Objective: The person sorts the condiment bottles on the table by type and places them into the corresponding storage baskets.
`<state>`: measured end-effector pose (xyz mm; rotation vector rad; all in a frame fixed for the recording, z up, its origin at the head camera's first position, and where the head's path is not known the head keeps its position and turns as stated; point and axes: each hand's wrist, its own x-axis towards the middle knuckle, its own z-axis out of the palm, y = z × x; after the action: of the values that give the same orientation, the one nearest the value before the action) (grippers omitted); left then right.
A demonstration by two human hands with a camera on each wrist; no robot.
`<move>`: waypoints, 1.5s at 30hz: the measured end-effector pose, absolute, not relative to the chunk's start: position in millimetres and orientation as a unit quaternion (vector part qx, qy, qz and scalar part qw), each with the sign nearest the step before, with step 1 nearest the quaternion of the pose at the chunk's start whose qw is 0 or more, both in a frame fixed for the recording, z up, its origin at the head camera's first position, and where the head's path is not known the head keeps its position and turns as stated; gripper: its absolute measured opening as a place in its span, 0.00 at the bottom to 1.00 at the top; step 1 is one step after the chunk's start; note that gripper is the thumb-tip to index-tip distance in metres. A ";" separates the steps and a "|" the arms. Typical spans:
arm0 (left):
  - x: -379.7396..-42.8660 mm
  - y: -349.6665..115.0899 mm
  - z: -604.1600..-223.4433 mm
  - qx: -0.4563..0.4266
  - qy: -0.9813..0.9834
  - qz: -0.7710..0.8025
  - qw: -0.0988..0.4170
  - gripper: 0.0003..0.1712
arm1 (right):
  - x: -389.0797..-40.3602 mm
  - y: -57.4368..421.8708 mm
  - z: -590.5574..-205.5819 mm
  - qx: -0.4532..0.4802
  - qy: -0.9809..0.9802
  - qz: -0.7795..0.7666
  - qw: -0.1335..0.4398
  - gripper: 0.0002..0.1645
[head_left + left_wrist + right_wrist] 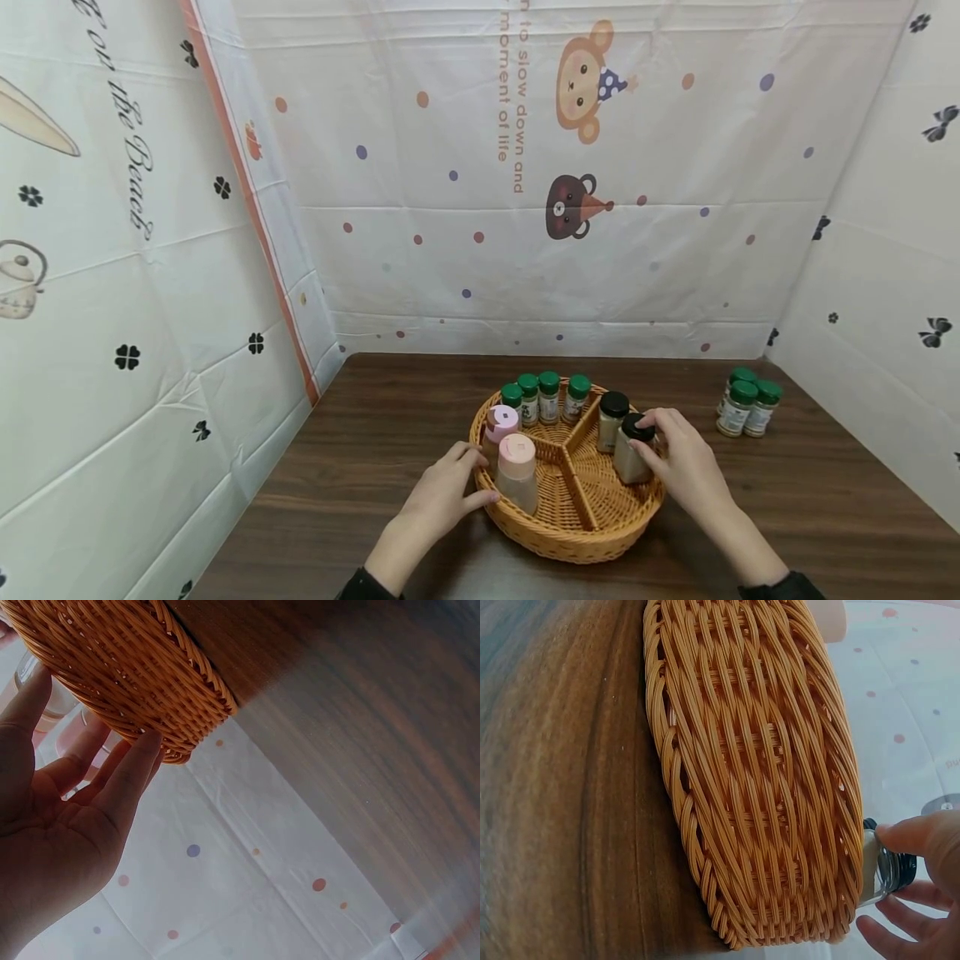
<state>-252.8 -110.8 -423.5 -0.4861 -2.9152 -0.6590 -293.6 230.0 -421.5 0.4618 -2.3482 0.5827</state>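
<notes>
A round wicker basket (573, 546) with three compartments stands on the table. My right hand (686, 462) pinches a black-capped glass jar (632, 462) near its cap, inside the right compartment; the right wrist view shows that jar (885, 862) above the rim between thumb and fingers. Behind it stands another black-capped jar (611, 425). My left hand (442, 492) touches the basket's left rim with fairly straight fingers, beside a pink-capped bottle (517, 475). A lilac-capped bottle (501, 423) stands just behind that bottle. Several green-capped jars (549, 396) line the back compartment.
Three more green-capped jars (737, 408) stand together on the dark wooden table (337, 500), right of the basket. Printed white cloth (450, 275) hangs behind the table and along both sides.
</notes>
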 end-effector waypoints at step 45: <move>-251.1 -110.6 -420.8 -0.167 -0.961 -0.212 0.064 0.26 | -295.2 236.3 -421.2 0.152 -0.907 0.294 0.259 0.27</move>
<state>-251.1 -110.6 -420.8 -0.5038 -2.9024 -0.6396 -295.2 236.3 -421.2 0.4120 -2.4584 0.7972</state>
